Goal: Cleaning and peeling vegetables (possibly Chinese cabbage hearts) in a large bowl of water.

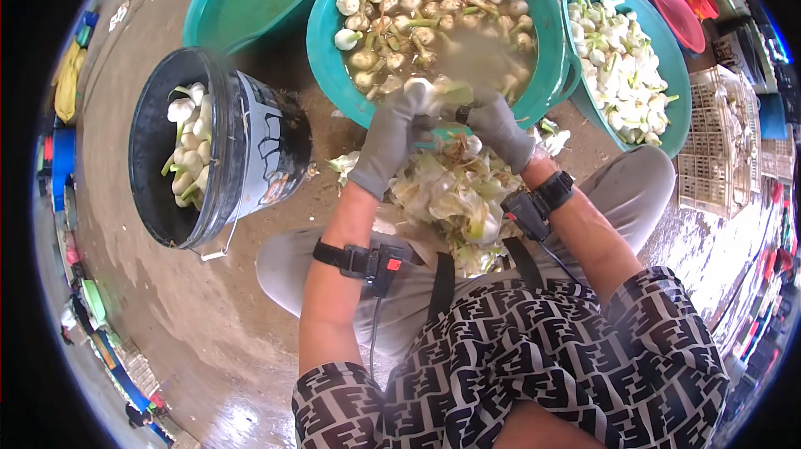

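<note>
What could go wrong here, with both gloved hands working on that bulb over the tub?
The left hand and right hand grip one white bulb close together, so a slip might hurt a finger. The bulb could drop into the murky water of the teal tub. The peel heap on the lap may slide onto the wet floor.

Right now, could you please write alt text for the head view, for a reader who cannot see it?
A seated person's gloved left hand and right hand hold a white bulb over a teal tub of bulbs in murky water. Peeled leaves fill the lap; a black bucket of bulbs leans left.
</note>
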{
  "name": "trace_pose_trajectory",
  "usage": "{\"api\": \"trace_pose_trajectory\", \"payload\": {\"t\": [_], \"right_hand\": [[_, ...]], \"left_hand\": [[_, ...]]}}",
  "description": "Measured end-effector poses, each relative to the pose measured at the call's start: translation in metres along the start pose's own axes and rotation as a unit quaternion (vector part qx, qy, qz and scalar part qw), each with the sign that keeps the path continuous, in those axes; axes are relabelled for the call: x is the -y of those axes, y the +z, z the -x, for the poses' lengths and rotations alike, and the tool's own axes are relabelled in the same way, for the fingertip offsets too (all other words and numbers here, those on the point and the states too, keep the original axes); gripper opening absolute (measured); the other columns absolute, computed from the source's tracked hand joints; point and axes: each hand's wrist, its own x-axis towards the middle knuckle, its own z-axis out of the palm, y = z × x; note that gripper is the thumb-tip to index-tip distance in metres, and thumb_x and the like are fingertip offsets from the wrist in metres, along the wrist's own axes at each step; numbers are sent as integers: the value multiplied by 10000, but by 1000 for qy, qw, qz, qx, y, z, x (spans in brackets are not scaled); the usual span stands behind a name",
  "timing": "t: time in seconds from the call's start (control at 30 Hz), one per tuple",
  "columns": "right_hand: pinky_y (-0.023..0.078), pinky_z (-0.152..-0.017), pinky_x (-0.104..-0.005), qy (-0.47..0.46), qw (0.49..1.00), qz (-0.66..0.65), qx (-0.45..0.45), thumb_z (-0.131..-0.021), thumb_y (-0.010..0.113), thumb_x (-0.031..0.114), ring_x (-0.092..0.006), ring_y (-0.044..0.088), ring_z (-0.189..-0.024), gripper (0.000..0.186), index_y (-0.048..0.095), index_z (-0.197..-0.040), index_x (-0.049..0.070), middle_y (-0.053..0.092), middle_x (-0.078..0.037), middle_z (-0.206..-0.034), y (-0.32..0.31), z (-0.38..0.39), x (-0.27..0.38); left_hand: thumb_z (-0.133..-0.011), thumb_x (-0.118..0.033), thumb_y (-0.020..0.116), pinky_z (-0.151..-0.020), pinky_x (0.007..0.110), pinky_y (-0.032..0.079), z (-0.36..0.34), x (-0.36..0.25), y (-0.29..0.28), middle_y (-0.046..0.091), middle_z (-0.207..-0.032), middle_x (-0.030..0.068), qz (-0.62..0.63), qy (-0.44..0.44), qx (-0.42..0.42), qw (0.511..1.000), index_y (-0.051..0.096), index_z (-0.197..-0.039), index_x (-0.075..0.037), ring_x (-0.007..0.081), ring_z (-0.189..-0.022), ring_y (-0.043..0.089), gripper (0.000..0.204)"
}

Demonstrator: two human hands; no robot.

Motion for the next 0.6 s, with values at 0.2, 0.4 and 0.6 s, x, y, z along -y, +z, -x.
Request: {"api": "trace_pose_trajectory", "payload": {"t": [0.2, 0.4, 0.6], "right_hand": [[450, -677, -252, -41, 982, -182, 39, -766, 615, 81, -96, 547, -743, 156, 618, -913, 29, 616, -5, -800, 1, 1, -20], [450, -582, -272, -103, 992, 47, 50, -693, 686, 88, -161, 554, -612, 145, 592, -797, 49, 603, -62, -713, -8, 18, -22], [460, -594, -267, -139, 978, 153, -12, -700, 680, 121, -181, 576, -616, 171, 609, -834, 42, 609, -73, -703, -4, 12, -22]], "left_hand": [[-872, -464, 414, -351, 213, 332, 6, -11, 3, 482, -560, 16, -103, 3, -56, 993, 524, -883, -86, 78, -400, 415, 393], [-851, -512, 416, -331, 212, 306, 1, -13, -13, 452, -488, -3, 17, -113, 38, 993, 556, -810, -94, 77, -365, 395, 443], [-763, -401, 629, -429, 245, 372, -3, -3, -6, 531, -631, 14, -215, 206, -181, 937, 568, -781, 0, 96, -465, 453, 406]]}}
